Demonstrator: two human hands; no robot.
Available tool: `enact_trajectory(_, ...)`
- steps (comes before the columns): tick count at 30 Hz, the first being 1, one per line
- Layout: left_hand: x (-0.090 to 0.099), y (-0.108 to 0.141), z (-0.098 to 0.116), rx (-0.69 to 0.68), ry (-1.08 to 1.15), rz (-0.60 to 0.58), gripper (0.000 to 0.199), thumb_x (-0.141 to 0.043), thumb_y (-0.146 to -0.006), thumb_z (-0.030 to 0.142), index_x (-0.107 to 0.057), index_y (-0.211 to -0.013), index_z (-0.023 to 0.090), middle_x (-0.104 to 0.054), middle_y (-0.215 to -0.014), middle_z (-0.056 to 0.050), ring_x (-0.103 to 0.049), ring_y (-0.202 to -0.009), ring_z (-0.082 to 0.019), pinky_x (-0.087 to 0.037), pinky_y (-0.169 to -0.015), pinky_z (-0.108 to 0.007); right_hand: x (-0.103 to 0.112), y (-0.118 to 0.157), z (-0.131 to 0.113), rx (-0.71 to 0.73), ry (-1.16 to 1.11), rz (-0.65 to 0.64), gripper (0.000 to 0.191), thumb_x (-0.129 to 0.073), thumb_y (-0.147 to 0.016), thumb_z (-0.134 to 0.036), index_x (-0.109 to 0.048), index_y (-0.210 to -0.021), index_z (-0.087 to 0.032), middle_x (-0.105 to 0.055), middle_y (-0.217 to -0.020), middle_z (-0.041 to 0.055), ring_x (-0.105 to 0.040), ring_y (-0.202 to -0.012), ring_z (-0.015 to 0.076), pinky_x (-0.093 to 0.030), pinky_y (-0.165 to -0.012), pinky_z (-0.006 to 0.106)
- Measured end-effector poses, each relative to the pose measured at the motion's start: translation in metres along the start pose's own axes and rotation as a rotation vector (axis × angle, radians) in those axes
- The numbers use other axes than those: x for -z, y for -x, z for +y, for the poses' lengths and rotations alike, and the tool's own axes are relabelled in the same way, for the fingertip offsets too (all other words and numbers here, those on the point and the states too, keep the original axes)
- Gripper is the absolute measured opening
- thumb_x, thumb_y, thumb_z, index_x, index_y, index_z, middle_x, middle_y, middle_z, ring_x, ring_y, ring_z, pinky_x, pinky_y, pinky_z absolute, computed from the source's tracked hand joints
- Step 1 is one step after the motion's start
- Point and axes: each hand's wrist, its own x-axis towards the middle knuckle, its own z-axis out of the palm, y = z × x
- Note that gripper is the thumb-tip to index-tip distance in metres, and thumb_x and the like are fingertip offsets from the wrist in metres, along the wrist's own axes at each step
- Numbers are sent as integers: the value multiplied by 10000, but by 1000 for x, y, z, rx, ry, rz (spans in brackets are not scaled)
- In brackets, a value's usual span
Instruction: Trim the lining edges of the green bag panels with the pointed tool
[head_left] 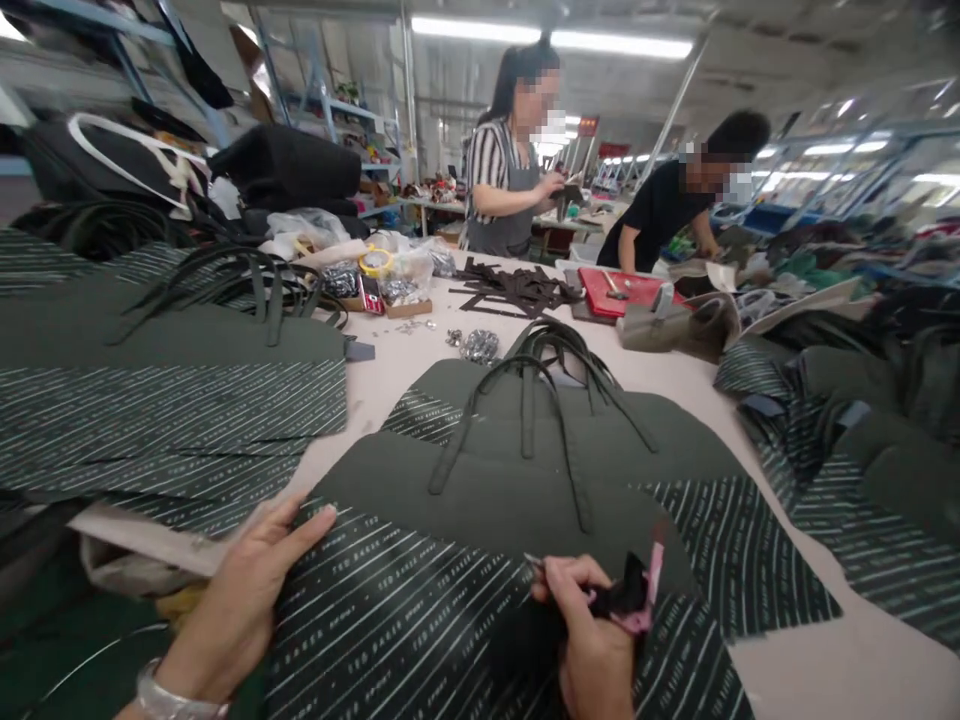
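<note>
Green panel (420,600), strap on, sides loose

It's lying flat on top of a small pile on the table (840,690). Strap (576,495) looks done to me; the edges aren't joined to anything yet. Right hand (585,610) is curled round a pink-handled tool (657,570), tip at the panel's seam. Left hand (236,590) has its thumb over the left edge, can't tell if it's gripping. More strapped panels (172,410) off left.

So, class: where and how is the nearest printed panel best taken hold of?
Probably by its left edge, coming from the left, pinching from above and below: the nearest printed panel lies broad and flat, and that edge, where the left hand is, sits clear of the strap loop.
</note>
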Motion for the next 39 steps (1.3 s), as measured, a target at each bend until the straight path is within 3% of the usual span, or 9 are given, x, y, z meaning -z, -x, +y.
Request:
enact_trajectory(3, -6, 18, -17, 141, 81, -49, 282, -856, -658, 128, -752, -914, 184, -803, -937, -33, -751, -786, -198, -618, -670, -219, -6, 1, 6, -31, 57, -67, 351, -687, -891, -394, -625, -610, -193, -639, -650, 0, -639, -671, 169, -522, -680, 284)
enact_trajectory(6, -25, 35, -36, 311, 173, -1, 102, -772, -739, 75, -736, -804, 146, -792, -825, -58, -749, -721, -213, -642, -716, -300, -9, 4, 3, -37, 92, -104, 352, -670, -906, -380, -602, -612, -198, -619, -646, -4, -622, -672, 163, -514, -672, 277)
enact_trajectory(9, -48, 44, -54, 378, 260, -10, 156, -706, -782, 20, -743, -876, 140, -790, -863, -66, -753, -787, -222, -636, -811, -358, -9, 6, 4, -36, 117, -103, 346, -639, -929, -377, -582, -634, -206, -604, -661, -8, -609, -687, 165, -504, -673, 280)
enact_trajectory(13, -73, 46, -71, 412, 303, -131, 139, -729, -809, 89, -756, -941, 123, -786, -951, -92, -742, -858, -222, -613, -863, -355, -8, 5, 8, -30, 154, -146, 303, -646, -926, -357, -618, -661, -212, -616, -672, -10, -629, -715, 168, -504, -715, 283)
enact_trajectory(18, -92, 40, -84, 565, 257, -200, 196, -712, -869, 229, -753, -774, 62, -771, -824, -140, -696, -688, -191, -582, -666, -280, -12, 5, -2, 26, 140, -99, 290, -632, -928, -263, -593, -646, -211, -625, -667, -19, -640, -679, 142, -511, -675, 240)
enact_trajectory(21, -96, 37, -87, 616, 239, -164, 277, -656, -915, 261, -749, -754, 55, -763, -796, -148, -666, -637, -174, -553, -609, -268, -10, 5, -6, 49, 150, -75, 285, -639, -918, -232, -603, -637, -207, -638, -666, -19, -650, -674, 134, -514, -656, 223)
enact_trajectory(26, -89, 39, -88, 681, 231, -141, 251, -676, -901, 293, -779, -851, 70, -776, -874, -137, -715, -833, -239, -591, -752, -316, -2, 3, -4, -8, 202, -102, 272, -615, -945, -205, -619, -673, -215, -648, -684, -22, -668, -735, 125, -530, -686, 203)
enact_trajectory(32, -88, 40, -87, 704, 227, -209, 277, -696, -883, 352, -795, -917, 95, -784, -922, -122, -716, -933, -266, -577, -842, -336, -10, 0, -8, -40, 214, -71, 282, -631, -921, -203, -612, -640, -208, -650, -670, -26, -671, -703, 106, -522, -673, 178)
enact_trajectory(39, -101, 33, -74, 714, 112, -269, 334, -761, -822, 421, -805, -856, 92, -783, -865, -127, -720, -864, -264, -562, -729, -301, -12, -3, -11, 17, 255, -43, 283, -635, -891, -174, -607, -611, -205, -650, -648, -33, -671, -641, 98, -510, -622, 165)
